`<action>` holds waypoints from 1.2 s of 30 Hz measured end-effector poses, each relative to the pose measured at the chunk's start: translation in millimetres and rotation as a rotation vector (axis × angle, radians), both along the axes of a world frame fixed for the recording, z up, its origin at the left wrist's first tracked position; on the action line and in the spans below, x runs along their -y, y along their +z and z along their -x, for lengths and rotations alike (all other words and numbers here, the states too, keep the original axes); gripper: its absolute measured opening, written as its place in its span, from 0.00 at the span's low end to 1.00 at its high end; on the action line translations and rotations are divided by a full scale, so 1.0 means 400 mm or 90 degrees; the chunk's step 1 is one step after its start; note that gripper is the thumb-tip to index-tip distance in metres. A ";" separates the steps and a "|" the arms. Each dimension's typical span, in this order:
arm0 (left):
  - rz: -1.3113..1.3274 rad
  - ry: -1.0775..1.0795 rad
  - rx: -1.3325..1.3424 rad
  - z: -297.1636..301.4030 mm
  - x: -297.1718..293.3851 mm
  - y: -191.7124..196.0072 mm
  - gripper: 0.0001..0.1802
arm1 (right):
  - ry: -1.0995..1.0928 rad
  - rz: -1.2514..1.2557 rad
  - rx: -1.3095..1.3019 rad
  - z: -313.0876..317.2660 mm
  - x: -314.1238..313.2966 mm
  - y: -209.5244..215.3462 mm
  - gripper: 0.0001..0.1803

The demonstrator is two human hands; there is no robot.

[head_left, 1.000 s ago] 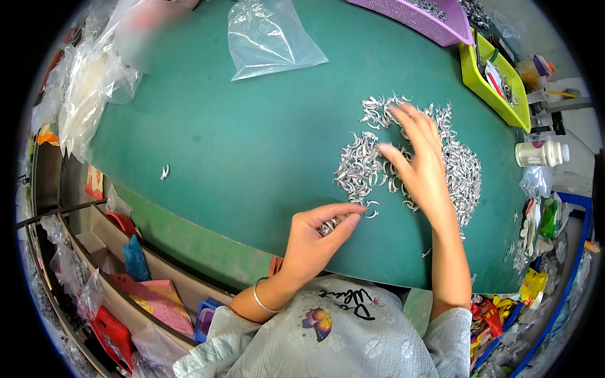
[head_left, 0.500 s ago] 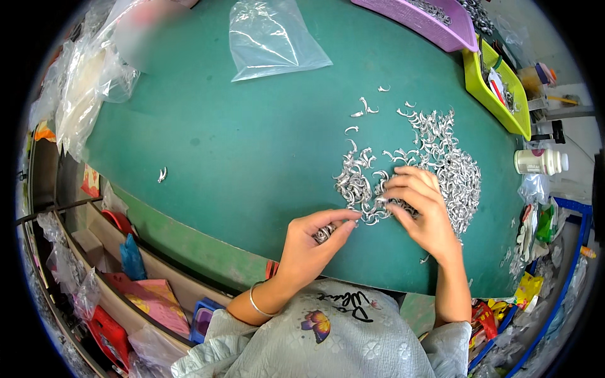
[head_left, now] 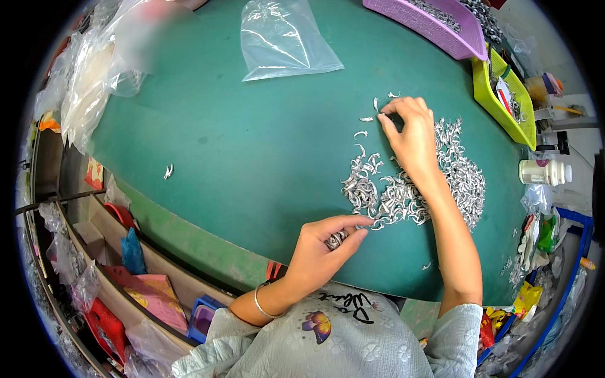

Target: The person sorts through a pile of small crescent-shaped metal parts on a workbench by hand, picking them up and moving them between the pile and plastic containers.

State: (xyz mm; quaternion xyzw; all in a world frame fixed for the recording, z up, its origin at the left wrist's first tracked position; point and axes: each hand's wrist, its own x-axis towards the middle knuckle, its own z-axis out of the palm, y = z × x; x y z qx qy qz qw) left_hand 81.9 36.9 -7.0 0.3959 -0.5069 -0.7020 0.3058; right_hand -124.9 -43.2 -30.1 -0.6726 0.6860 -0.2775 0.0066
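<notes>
My left hand [head_left: 324, 252] is closed near the table's front edge, its fingers curled round several small silver claw-shaped metal pieces [head_left: 336, 239]. Thumb and index fingertip reach toward the near side of the pile. My right hand [head_left: 411, 135] is stretched beyond the pile, thumb and index brought together in a pinch; whatever lies between the tips is hidden. Just beside those fingertips lie a loose metal piece [head_left: 375, 104] and another one [head_left: 366, 119]. The main pile of the same pieces [head_left: 463, 183] spreads under and right of my right forearm, with a smaller heap [head_left: 360, 189] to its left.
On the green table [head_left: 220, 151] lie a clear plastic bag [head_left: 287, 44] and one lone metal piece [head_left: 168, 171]. A purple basket [head_left: 435, 28] and a yellow-green basket [head_left: 504, 107] stand far right, near a white bottle [head_left: 542, 172]. An open drawer [head_left: 170, 252] sits lower left.
My right hand has moved from the pile's near middle to the stray pieces at its far side, and its fingers have pinched together. My left hand keeps its hold; the whole view has shifted slightly.
</notes>
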 end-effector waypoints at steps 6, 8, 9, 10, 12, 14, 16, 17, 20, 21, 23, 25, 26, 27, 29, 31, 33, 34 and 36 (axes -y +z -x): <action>-0.026 0.026 -0.003 -0.011 0.005 -0.007 0.09 | -0.055 -0.289 0.528 -0.017 -0.099 0.086 0.06; -0.027 0.034 -0.009 -0.008 0.009 -0.003 0.09 | 0.025 -0.296 0.565 -0.023 -0.137 0.099 0.06; -0.060 0.032 -0.020 -0.011 0.011 -0.003 0.09 | 0.066 -0.300 0.584 -0.026 -0.153 0.104 0.06; -0.093 0.031 -0.031 -0.015 0.013 -0.003 0.09 | 0.118 -0.267 0.547 -0.034 -0.165 0.110 0.07; -0.135 0.032 -0.051 -0.017 0.018 -0.002 0.09 | 0.194 -0.177 0.485 -0.062 -0.194 0.124 0.07; -0.153 0.045 -0.066 -0.017 0.017 0.003 0.09 | 0.237 -0.138 0.369 -0.090 -0.218 0.140 0.11; -0.098 0.063 -0.092 -0.009 0.009 -0.007 0.09 | 0.243 -0.104 0.330 -0.111 -0.241 0.142 0.12; -0.071 0.071 -0.104 -0.007 0.006 -0.011 0.09 | 0.244 -0.083 0.310 -0.118 -0.249 0.142 0.13; -0.035 0.060 -0.063 -0.003 0.006 -0.002 0.09 | 0.259 -0.018 0.262 -0.124 -0.261 0.140 0.13; -0.032 0.052 -0.058 -0.004 0.006 0.004 0.09 | 0.268 0.004 0.248 -0.125 -0.264 0.140 0.13; -0.028 0.035 -0.047 -0.008 0.006 0.013 0.08 | 0.277 0.031 0.214 -0.126 -0.275 0.142 0.14; 0.026 0.047 -0.082 -0.005 0.002 0.007 0.08 | 0.269 0.050 0.197 -0.130 -0.285 0.150 0.16; 0.053 0.054 -0.100 -0.005 0.001 0.006 0.08 | 0.259 0.052 0.211 -0.132 -0.290 0.153 0.15; 0.059 0.052 -0.100 -0.005 0.002 0.009 0.08 | 0.246 0.054 0.224 -0.132 -0.295 0.155 0.15; 0.070 0.048 -0.101 -0.005 0.003 0.017 0.08 | 0.212 0.060 0.249 -0.136 -0.304 0.159 0.14; 0.082 0.034 -0.103 -0.003 0.005 0.018 0.08 | 0.166 0.068 0.271 -0.142 -0.312 0.161 0.13; 0.094 0.024 -0.105 -0.002 0.004 0.019 0.08 | 0.150 0.038 0.329 -0.141 -0.319 0.156 0.13; 0.101 0.022 -0.105 -0.002 0.004 0.018 0.08 | 0.141 0.023 0.358 -0.140 -0.321 0.155 0.13; 0.066 0.003 -0.118 -0.003 0.003 0.016 0.08 | 0.144 0.028 0.385 -0.140 -0.325 0.158 0.14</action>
